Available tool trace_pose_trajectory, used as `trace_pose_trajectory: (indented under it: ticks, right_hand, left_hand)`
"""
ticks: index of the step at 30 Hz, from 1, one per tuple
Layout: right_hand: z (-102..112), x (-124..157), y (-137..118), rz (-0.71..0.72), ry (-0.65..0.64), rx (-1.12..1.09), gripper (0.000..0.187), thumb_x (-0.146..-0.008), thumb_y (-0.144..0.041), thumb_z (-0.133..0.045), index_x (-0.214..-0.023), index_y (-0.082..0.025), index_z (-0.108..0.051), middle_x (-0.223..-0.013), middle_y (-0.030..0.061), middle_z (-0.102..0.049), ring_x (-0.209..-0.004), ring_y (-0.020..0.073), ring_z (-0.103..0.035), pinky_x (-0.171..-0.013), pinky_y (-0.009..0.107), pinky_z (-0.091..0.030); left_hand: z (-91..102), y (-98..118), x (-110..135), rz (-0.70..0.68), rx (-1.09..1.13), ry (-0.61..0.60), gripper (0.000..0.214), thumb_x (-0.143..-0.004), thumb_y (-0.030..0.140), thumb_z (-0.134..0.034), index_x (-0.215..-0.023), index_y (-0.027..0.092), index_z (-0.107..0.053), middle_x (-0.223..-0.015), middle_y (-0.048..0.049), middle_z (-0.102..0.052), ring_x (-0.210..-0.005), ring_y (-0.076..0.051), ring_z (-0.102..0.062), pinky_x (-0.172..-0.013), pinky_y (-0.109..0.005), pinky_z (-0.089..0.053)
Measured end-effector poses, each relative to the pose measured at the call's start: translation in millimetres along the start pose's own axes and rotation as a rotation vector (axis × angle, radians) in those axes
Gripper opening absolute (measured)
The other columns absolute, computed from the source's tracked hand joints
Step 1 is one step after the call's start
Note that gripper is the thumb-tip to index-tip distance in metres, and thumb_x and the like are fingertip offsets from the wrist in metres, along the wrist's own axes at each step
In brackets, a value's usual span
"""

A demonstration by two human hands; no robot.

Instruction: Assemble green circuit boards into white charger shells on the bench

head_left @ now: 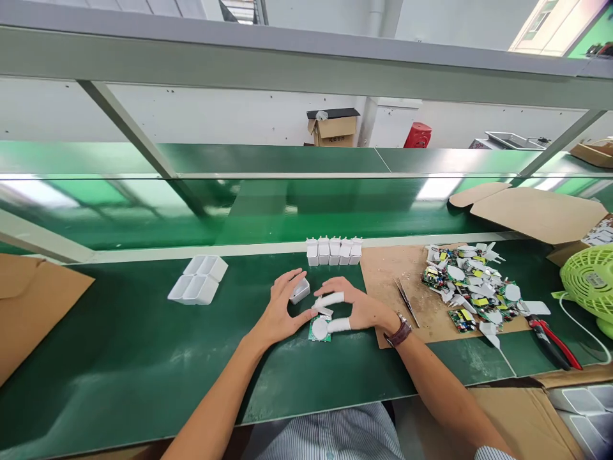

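My right hand (357, 306), with white coverings on its thumb and a finger, grips a small green circuit board (313, 337) bearing a round white disc (319, 329). A flat white piece (325, 311) lies at the board's upper edge, between the fingers. My left hand (280, 310) is curved with its thumb and fingers apart. Its thumb tip reaches the board's upper left, while its fingertips lie against or just over a small white plastic case (301, 291). Whether they press on the case cannot be made out.
Several white plug-shaped cases (334, 251) stand in a row behind my hands. White trays (200, 281) sit left. Tweezers (407, 302) and heaped circuit boards (474, 284) lie on cardboard (383, 281). Pliers (555, 345) and a green fan (591, 281) are at right. A shelf frame (306, 67) crosses above.
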State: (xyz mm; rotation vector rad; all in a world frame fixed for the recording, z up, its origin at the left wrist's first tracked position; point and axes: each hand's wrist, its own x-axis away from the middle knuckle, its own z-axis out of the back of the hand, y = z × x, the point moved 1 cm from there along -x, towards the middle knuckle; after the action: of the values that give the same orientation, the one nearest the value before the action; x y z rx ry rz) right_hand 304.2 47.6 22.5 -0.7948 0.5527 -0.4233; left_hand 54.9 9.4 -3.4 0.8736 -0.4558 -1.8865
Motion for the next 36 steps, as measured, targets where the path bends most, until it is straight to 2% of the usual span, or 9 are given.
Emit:
trace_pose_trajectory:
  ticks: [4, 11, 15, 19, 21, 24, 27, 31, 36]
  right_hand:
    - [-14, 0, -4, -0.001, -0.278, 0.197, 0.068, -0.074, -0.037, -0.092, -0.136, -0.03, -0.064, -0.154, 0.0084, -0.051, -0.154, 0.0363, -0.023, -0.124, 0.063, -0.02]
    - [-20, -1, -12, 0.081, -0.271, 0.375, 0.058, -0.082, -0.05, -0.083, -0.133, -0.025, -0.067, -0.148, 0.0079, -0.058, -0.152, 0.0341, -0.027, -0.127, 0.062, -0.008]
    - [-21, -3, -16, 0.069, -0.153, 0.389, 0.036, -0.088, -0.05, -0.077, -0.116, -0.027, -0.074, -0.119, 0.0062, -0.072, -0.131, 0.0299, -0.049, -0.125, 0.058, -0.017]
    - [-19, -9, -9, -0.194, 0.069, 0.352, 0.022, -0.099, -0.04, -0.064, -0.091, -0.024, -0.078, -0.088, 0.0063, -0.068, -0.097, 0.0242, -0.059, -0.101, 0.044, -0.046]
    - [-14, -10, -1, -0.349, 0.139, 0.375, 0.023, -0.101, -0.031, -0.057, -0.096, -0.022, -0.078, -0.09, 0.0076, -0.069, -0.092, 0.0241, -0.06, -0.086, 0.038, -0.049]
    - [-6, -7, 7, -0.453, 0.208, 0.47, 0.027, -0.103, -0.027, -0.052, -0.116, -0.019, -0.073, -0.097, 0.0096, -0.071, -0.094, 0.0263, -0.06, -0.085, 0.038, -0.049]
    - [-1, 0, 9, -0.449, 0.171, 0.504, 0.036, -0.099, -0.036, -0.062, -0.129, -0.016, -0.067, -0.108, 0.0124, -0.071, -0.101, 0.0296, -0.06, -0.09, 0.042, -0.049]
    - [-1, 6, 10, -0.37, 0.046, 0.511, 0.073, -0.086, -0.032, -0.076, -0.15, -0.014, -0.046, -0.138, 0.0176, -0.059, -0.125, 0.0355, -0.052, -0.104, 0.05, -0.046]
    - [1, 6, 13, -0.439, 0.065, 0.537, 0.056, -0.09, -0.018, -0.066, -0.144, -0.011, -0.051, -0.126, 0.0188, -0.062, -0.115, 0.0338, -0.057, -0.099, 0.05, -0.051]
  left_hand:
    - [3.7, -6, -1, 0.07, 0.117, 0.085, 0.067, -0.092, 0.039, -0.069, -0.151, 0.03, -0.04, -0.151, -0.0135, -0.048, -0.139, -0.031, -0.048, -0.111, -0.052, -0.048]
    - [-1.5, -15, -2, 0.163, 0.159, 0.175, 0.053, -0.093, 0.031, -0.063, -0.143, 0.025, -0.05, -0.137, -0.0129, -0.062, -0.125, -0.027, -0.062, -0.101, -0.045, -0.055]
    - [-1.9, -15, -2, 0.178, 0.104, 0.216, 0.048, -0.093, 0.031, -0.062, -0.14, 0.024, -0.052, -0.134, -0.012, -0.064, -0.121, -0.026, -0.065, -0.105, -0.046, -0.053]
    - [-0.9, -13, -1, 0.149, 0.028, 0.216, 0.046, -0.094, 0.033, -0.061, -0.139, 0.024, -0.053, -0.135, -0.0115, -0.064, -0.123, -0.026, -0.064, -0.107, -0.045, -0.052]
    - [-1.3, -13, -1, 0.132, 0.003, 0.211, 0.046, -0.095, 0.034, -0.061, -0.139, 0.024, -0.053, -0.134, -0.0116, -0.064, -0.122, -0.026, -0.064, -0.106, -0.045, -0.053]
    - [-2.5, -13, 0, 0.125, -0.02, 0.207, 0.046, -0.095, 0.037, -0.062, -0.139, 0.025, -0.053, -0.134, -0.0115, -0.064, -0.121, -0.026, -0.065, -0.104, -0.045, -0.054]
    - [-3.1, -14, 1, 0.144, -0.04, 0.191, 0.05, -0.093, 0.04, -0.066, -0.14, 0.026, -0.052, -0.136, -0.0114, -0.063, -0.124, -0.027, -0.063, -0.103, -0.045, -0.054]
    - [-3.2, -12, 1, 0.161, -0.024, 0.139, 0.059, -0.09, 0.041, -0.071, -0.143, 0.027, -0.049, -0.139, -0.0111, -0.06, -0.125, -0.028, -0.061, -0.095, -0.041, -0.057]
    - [-3.1, -9, 2, 0.153, 0.005, 0.104, 0.061, -0.09, 0.04, -0.071, -0.144, 0.029, -0.047, -0.142, -0.0121, -0.056, -0.123, -0.027, -0.061, -0.087, -0.038, -0.058]
